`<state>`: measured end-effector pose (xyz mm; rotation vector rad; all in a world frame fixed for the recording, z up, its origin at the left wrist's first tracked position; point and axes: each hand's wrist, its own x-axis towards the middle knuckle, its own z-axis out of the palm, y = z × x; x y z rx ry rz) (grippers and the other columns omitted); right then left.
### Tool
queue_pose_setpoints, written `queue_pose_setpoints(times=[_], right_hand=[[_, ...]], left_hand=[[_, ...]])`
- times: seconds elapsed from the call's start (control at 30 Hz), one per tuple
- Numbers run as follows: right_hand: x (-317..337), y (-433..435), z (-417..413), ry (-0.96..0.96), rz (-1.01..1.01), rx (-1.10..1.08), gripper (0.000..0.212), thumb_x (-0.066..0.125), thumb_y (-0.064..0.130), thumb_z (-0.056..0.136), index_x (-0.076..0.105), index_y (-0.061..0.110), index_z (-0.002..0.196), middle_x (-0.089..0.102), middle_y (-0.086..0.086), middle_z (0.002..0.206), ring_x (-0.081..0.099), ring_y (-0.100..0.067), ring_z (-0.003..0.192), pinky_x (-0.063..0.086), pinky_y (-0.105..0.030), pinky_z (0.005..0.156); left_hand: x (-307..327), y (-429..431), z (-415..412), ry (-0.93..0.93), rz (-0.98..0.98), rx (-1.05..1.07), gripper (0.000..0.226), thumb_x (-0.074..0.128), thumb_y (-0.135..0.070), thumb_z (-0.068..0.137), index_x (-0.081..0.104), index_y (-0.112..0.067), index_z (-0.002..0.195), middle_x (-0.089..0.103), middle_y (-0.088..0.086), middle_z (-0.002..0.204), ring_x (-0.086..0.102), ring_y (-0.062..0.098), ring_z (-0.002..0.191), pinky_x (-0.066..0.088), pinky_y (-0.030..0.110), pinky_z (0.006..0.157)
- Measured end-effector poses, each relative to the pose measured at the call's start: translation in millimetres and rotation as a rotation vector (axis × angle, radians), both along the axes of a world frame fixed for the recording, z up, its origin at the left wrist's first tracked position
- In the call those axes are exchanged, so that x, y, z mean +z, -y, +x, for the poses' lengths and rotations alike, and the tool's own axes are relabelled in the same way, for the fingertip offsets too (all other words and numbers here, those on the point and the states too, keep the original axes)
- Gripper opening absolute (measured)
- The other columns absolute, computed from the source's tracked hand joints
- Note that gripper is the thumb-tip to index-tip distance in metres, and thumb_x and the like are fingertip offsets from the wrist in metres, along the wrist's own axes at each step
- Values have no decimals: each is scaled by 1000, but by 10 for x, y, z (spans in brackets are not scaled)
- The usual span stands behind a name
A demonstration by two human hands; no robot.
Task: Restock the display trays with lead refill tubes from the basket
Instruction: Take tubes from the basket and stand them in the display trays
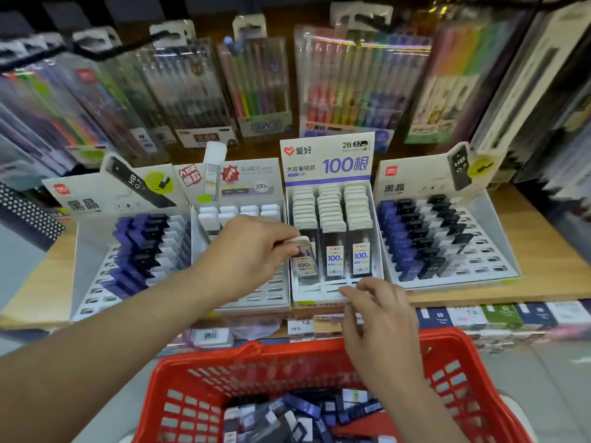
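My left hand pinches the white cap of a clear lead refill tube, which stands tilted in the front left slot of the middle "100" display tray. My right hand rests with its fingertips on that tray's front edge and holds nothing that I can see. A red basket sits below, holding several dark blue, black and white refill tubes. Two white-capped tubes stand beside the held one.
Three more trays stand on the wooden shelf: a blue and black tube tray at left, a white-capped tray behind my left hand, and a blue and black tray at right. Pen packs hang behind.
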<state>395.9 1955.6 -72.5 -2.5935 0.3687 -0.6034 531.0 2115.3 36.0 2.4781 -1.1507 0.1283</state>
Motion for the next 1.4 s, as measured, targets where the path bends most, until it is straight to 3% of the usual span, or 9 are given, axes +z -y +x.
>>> queue_pose_setpoints(times=[0.23, 0.33, 0.57, 0.8, 1.0, 1.13, 1.27, 1.33, 1.4], right_hand=[[-33, -121, -5, -51, -63, 38, 37, 80, 17, 72, 74, 29, 107, 62, -3, 113, 43, -21, 110, 49, -48, 83], [-51, -102, -1, -73, -68, 53, 37, 77, 17, 74, 73, 30, 109, 61, -2, 117, 46, -22, 113, 48, -49, 87], [-58, -77, 19, -11, -86, 60, 36, 56, 23, 76, 75, 30, 106, 62, -1, 112, 45, -20, 110, 47, -46, 85], [-105, -81, -11, 0, -72, 89, 42, 55, 17, 76, 72, 25, 114, 61, -6, 118, 44, -24, 114, 48, -49, 86], [-96, -65, -34, -38, -84, 120, 49, 71, 7, 72, 69, 23, 119, 59, -6, 121, 42, -23, 115, 49, -48, 88], [-43, -55, -90, -51, -52, 111, 56, 72, 4, 72, 64, 22, 125, 57, -6, 126, 44, -24, 119, 51, -48, 91], [68, 19, -235, 57, 55, 149, 47, 64, -1, 77, 64, 16, 121, 57, -3, 115, 52, -18, 104, 54, -36, 82], [73, 65, -349, 54, 70, 252, 37, 54, 6, 82, 66, 15, 116, 59, 0, 105, 58, -15, 90, 53, -28, 70], [0, 84, -492, -37, 47, 338, 31, 46, 16, 84, 66, 17, 107, 61, 2, 95, 62, -17, 76, 53, -30, 60]], left_hand=[[8, 18, 49, 79, 62, 0, 16, 61, -24, 89, 67, -11, 82, 64, 0, 69, 57, 21, 69, 42, 33, 61], [30, 43, 68, 118, 109, -27, 21, 55, -28, 90, 64, -12, 80, 65, 2, 72, 58, 26, 72, 43, 34, 62], [26, 143, 21, 69, 178, -102, 21, 57, -28, 92, 63, -13, 79, 62, 2, 73, 56, 24, 74, 41, 35, 64], [-129, 143, 51, 193, 48, -43, 11, 64, -21, 87, 69, -11, 88, 66, 6, 77, 62, 28, 73, 42, 31, 60], [-170, 202, 71, 166, -24, 57, 21, 70, -18, 83, 71, -11, 103, 68, 8, 94, 63, 28, 88, 48, 35, 76], [-124, 201, 70, 282, 99, 31, 22, 76, -18, 77, 67, -9, 96, 66, 10, 89, 63, 34, 81, 50, 37, 63], [-43, 133, 12, 385, 155, 79, 34, 76, -30, 77, 61, -13, 102, 58, 8, 99, 59, 29, 88, 48, 35, 54], [-63, 94, -131, 383, 31, 139, 26, 71, -29, 81, 60, -13, 98, 57, 7, 93, 59, 28, 79, 46, 33, 51], [-176, 43, -385, 379, 3, 80, 15, 58, -28, 88, 60, -14, 92, 57, 5, 85, 59, 29, 68, 45, 33, 47]])
